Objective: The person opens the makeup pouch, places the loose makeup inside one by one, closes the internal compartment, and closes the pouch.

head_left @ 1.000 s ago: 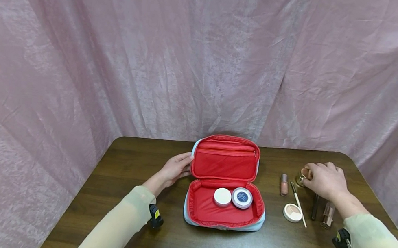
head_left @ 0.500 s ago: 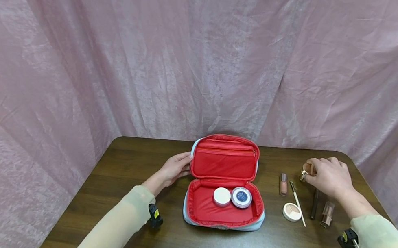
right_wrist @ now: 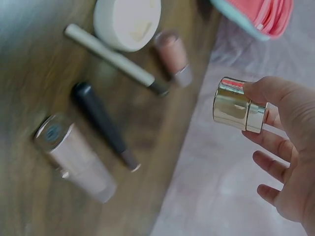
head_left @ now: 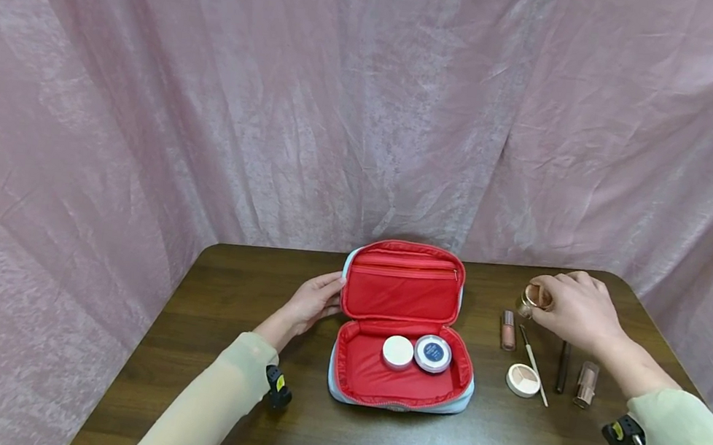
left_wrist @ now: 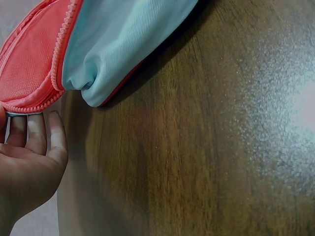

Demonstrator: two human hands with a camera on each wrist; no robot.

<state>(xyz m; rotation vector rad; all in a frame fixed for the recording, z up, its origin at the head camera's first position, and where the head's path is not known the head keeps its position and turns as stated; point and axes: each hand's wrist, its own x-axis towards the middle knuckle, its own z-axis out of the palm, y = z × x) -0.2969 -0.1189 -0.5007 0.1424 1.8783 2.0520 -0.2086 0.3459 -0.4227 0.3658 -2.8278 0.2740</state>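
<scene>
A light-blue makeup bag (head_left: 401, 297) with red lining lies unzipped, its lid raised at the back. My left hand (head_left: 310, 304) pinches the lid's left edge, thumb in front and fingers behind, as the left wrist view also shows. Inside the bag are a round white-topped jar (head_left: 397, 352) and a clear-rimmed round case (head_left: 432, 354) with a dark blue label. On the right, my right hand (head_left: 577, 310) grips a shiny gold cosmetic jar (right_wrist: 234, 105) between thumb and fingers. It hangs over the back right of the table, its far end covered by the fingers.
Below my right hand lie a pink lip gloss tube (head_left: 508, 331), a thin white brush (head_left: 533, 364), a three-shade palette (head_left: 523, 380), a dark pencil-like stick (head_left: 563, 367) and a clear pinkish tube (head_left: 586, 384). A pink curtain (head_left: 370, 106) hangs behind the brown table (head_left: 221, 310).
My right hand has lifted the gold jar off the table and brought it left, above the lip gloss and brush. The left hand keeps its hold on the lid.
</scene>
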